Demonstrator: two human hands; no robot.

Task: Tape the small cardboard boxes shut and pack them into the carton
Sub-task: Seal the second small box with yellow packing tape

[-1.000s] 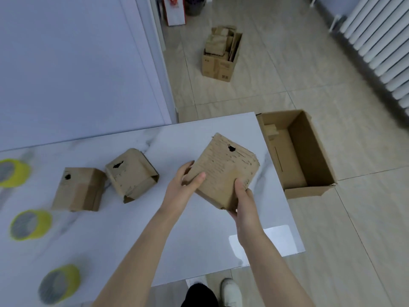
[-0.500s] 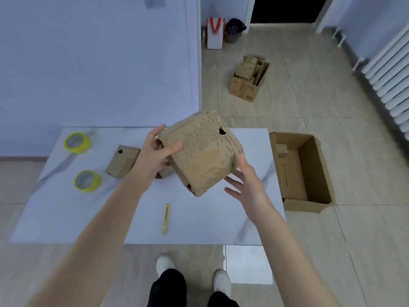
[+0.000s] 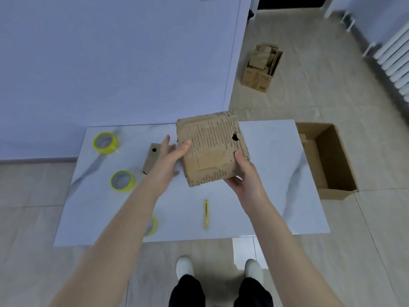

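I hold a worn small cardboard box [image 3: 210, 147] up above the white table [image 3: 270, 173], its torn face with a black hole turned toward me. My left hand [image 3: 168, 160] grips its left side, thumb on the front face. My right hand [image 3: 245, 173] grips its lower right corner, thumb on the front. Another small box [image 3: 151, 159] lies on the table behind my left hand, mostly hidden. The open carton [image 3: 329, 160] stands on the floor at the table's right end.
Three yellow tape rolls sit on the table's left side: one at the back [image 3: 105, 142], one in the middle [image 3: 122, 181], one [image 3: 152, 226] partly under my left forearm. A yellow utility knife [image 3: 206, 214] lies near the front edge. A second carton of cardboard scraps [image 3: 261, 67] stands on the floor beyond.
The box has been turned and lifted higher. My right hand, off the box half a second ago, now grips its lower right corner. The view has pulled back.
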